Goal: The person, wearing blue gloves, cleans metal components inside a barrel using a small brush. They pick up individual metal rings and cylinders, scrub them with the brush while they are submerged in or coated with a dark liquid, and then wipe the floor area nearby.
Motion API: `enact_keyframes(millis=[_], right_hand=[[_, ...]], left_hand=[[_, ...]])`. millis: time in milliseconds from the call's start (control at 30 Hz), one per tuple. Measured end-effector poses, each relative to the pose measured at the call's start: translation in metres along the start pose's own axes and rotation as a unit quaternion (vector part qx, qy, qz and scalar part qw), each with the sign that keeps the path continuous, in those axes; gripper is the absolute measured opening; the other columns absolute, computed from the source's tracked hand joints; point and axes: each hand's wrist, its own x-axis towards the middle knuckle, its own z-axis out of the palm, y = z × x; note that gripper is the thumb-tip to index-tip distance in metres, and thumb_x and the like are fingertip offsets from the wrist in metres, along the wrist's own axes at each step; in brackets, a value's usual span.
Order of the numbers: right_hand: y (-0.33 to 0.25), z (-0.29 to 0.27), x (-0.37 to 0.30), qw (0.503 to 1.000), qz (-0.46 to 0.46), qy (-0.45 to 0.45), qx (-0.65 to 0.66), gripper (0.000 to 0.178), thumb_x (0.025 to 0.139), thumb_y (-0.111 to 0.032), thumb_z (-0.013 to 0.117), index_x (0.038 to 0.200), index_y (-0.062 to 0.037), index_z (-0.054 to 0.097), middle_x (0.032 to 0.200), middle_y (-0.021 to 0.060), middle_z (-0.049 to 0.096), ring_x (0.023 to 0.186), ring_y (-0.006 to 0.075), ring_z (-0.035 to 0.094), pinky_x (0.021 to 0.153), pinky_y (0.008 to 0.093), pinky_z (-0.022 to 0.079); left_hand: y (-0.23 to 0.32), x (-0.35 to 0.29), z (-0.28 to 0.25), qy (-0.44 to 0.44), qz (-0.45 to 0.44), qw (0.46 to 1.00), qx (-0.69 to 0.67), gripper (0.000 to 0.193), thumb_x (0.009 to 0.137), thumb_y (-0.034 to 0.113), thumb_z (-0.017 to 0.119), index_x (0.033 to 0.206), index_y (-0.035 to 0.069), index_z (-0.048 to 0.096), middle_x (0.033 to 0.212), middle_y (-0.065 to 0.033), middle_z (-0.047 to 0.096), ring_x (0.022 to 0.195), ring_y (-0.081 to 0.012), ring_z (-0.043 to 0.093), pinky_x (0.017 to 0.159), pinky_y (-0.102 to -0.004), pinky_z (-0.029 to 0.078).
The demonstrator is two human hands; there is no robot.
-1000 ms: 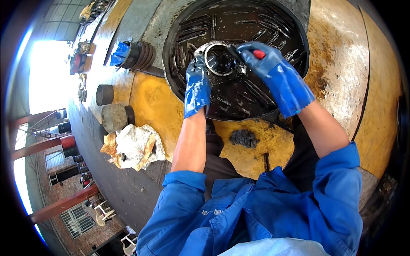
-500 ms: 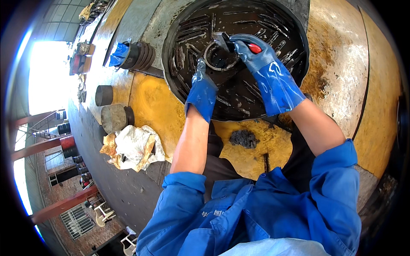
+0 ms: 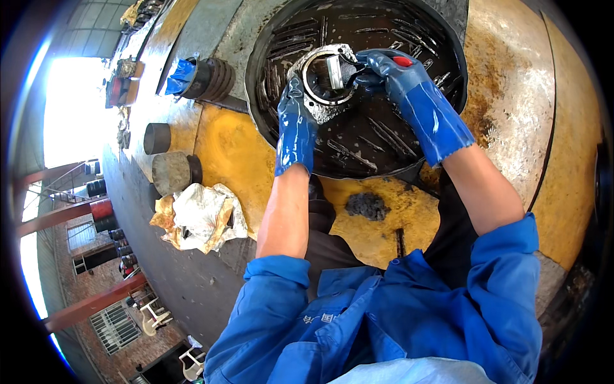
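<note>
A wide round black pan (image 3: 251,96) of dark liquid stands in front of me, with many narrow metal strips lying in it. Above the liquid, my left hand (image 3: 296,125) in a blue rubber glove grips the near left edge of a wet metal flange (image 3: 327,115) with a large round hole. In my gloved right hand (image 3: 398,73) is a flat paint brush (image 3: 336,72) with a red patch on its handle. Its head lies over the flange's hole, close to the inner rim. The right fingers are closed round the handle and partly hide it.
A dark lump (image 3: 367,206) and a short dark bar (image 3: 400,243) lie on the yellow floor sheet near my legs. To the left are a crumpled white cloth (image 3: 203,214), metal cylinders (image 3: 171,174) and a ribbed dark part (image 3: 214,80) with blue material on it.
The flange has come up and tilted, so its broad shiny face now shows. The brush has turned and moved slightly down over the hole. Both hands still hold the same things.
</note>
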Motion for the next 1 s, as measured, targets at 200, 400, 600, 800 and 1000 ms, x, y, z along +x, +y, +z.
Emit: enact_keyframes(millis=[200, 400, 600, 800, 1000], right_hand=[[-0.010, -0.005, -0.009, 0.988, 0.118, -0.058, 0.080, 0.029, 0.101, -0.025, 0.068, 0.124, -0.0075, 0.073, 0.111, 0.0106, 0.077, 0.086, 0.0213, 0.077, 0.072, 0.0324, 0.061], [-0.009, -0.014, -0.006, 0.985, 0.023, -0.108, -0.136, 0.027, 0.102, -0.027, 0.066, 0.120, -0.0090, 0.075, 0.106, 0.0075, 0.078, 0.085, 0.0174, 0.074, 0.075, 0.0315, 0.060], [-0.007, -0.025, -0.014, 0.929, -0.113, -0.085, -0.341, 0.025, 0.097, -0.029, 0.068, 0.117, -0.0150, 0.075, 0.104, 0.0099, 0.077, 0.091, 0.0233, 0.074, 0.085, 0.0365, 0.057], [-0.003, -0.028, -0.021, 0.923, -0.141, -0.042, -0.355, 0.026, 0.095, -0.030, 0.067, 0.115, -0.0140, 0.075, 0.108, 0.0135, 0.076, 0.101, 0.0335, 0.072, 0.091, 0.0406, 0.056], [0.027, -0.028, -0.008, 0.899, -0.098, -0.067, -0.421, 0.028, 0.096, -0.032, 0.068, 0.117, -0.0152, 0.074, 0.107, 0.0140, 0.076, 0.098, 0.0336, 0.073, 0.089, 0.0415, 0.058]], left_hand=[[-0.002, 0.007, -0.002, 0.004, 0.033, 0.999, -0.017, 0.032, 0.109, 0.030, 0.057, 0.117, 0.002, 0.069, 0.095, -0.0006, 0.065, 0.083, -0.0112, 0.052, 0.077, -0.0288, 0.046], [-0.007, 0.009, -0.002, -0.017, 0.018, 0.997, -0.067, 0.029, 0.108, 0.028, 0.059, 0.121, 0.002, 0.066, 0.092, 0.0017, 0.060, 0.082, -0.0096, 0.048, 0.075, -0.0281, 0.044], [-0.005, 0.007, -0.001, -0.022, -0.005, 0.998, -0.056, 0.030, 0.108, 0.027, 0.058, 0.123, 0.002, 0.064, 0.096, 0.0006, 0.061, 0.085, -0.0105, 0.048, 0.078, -0.0285, 0.044], [-0.004, 0.008, -0.001, -0.020, -0.022, 0.998, -0.057, 0.031, 0.108, 0.027, 0.058, 0.125, 0.002, 0.063, 0.100, -0.0005, 0.061, 0.089, -0.0114, 0.049, 0.081, -0.0289, 0.044], [-0.008, 0.004, 0.015, -0.035, -0.052, 0.996, -0.064, 0.032, 0.108, 0.026, 0.057, 0.128, 0.002, 0.061, 0.104, -0.0017, 0.061, 0.092, -0.0123, 0.050, 0.084, -0.0293, 0.044]])
